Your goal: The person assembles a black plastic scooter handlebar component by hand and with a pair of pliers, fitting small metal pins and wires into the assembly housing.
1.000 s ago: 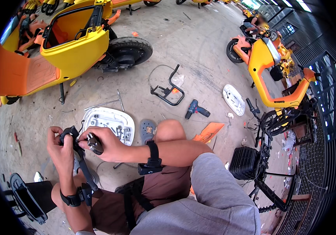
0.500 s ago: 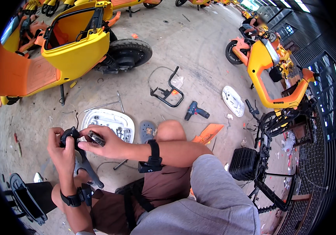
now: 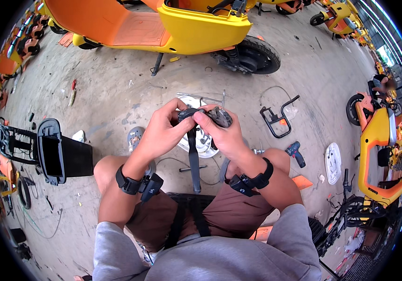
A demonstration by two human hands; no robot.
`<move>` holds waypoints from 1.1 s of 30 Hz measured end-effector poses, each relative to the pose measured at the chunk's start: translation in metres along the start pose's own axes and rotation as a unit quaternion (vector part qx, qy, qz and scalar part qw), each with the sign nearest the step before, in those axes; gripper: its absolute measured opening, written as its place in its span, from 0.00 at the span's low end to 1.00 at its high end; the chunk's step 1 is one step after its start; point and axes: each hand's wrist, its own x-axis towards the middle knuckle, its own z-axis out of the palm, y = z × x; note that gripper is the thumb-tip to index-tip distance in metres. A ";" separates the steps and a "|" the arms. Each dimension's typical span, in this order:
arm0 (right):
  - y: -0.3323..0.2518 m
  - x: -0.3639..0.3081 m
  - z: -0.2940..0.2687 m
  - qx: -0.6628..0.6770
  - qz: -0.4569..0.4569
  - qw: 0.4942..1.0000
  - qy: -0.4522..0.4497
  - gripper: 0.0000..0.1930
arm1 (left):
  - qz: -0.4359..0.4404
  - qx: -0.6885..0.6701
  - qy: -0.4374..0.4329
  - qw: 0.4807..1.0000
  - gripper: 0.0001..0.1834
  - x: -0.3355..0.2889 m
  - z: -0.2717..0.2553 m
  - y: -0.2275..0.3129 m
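Note:
Both of my hands meet in front of my knees over a white tray (image 3: pixel 209 152) of small metal parts. Thumb and fingers of my left hand (image 3: pixel 161 129) are closed on a small black part (image 3: pixel 189 114) whose exact kind I cannot make out. From below it a long dark-grey bar (image 3: pixel 195 161) with a rounded end hangs toward my lap; whether the two are joined is hidden. My right hand (image 3: pixel 223 138) pinches at the black part's right side with its thumb. A worn dark block (image 3: pixel 221 117) sits in the fingers of that same hand.
A yellow-orange scooter (image 3: pixel 201 33) stands ahead. On the floor lie a cordless drill (image 3: pixel 296 153), a black tubular frame (image 3: pixel 283 121), a white oval cover (image 3: pixel 333 163) and a red-handled tool (image 3: pixel 73 89). A black box (image 3: pixel 76 159) stands left. Another person (image 3: pixel 380 86) sits far right.
My view has swung left, so the scooter and floor items sit further right in the picture. My hands now meet centrally, and the long grey bar hangs straight down below them.

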 end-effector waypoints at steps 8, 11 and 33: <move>-0.006 0.003 -0.008 0.062 0.044 0.996 0.053 0.14 | -0.049 -0.164 -0.086 0.981 0.14 0.002 -0.010 0.006; -0.007 0.007 -0.013 0.155 0.109 0.980 0.064 0.13 | 0.000 -0.105 -0.068 0.992 0.15 0.002 -0.010 0.010; 0.001 0.015 -0.025 0.276 0.113 0.954 0.042 0.14 | 0.197 0.185 0.078 0.959 0.09 -0.002 0.007 0.008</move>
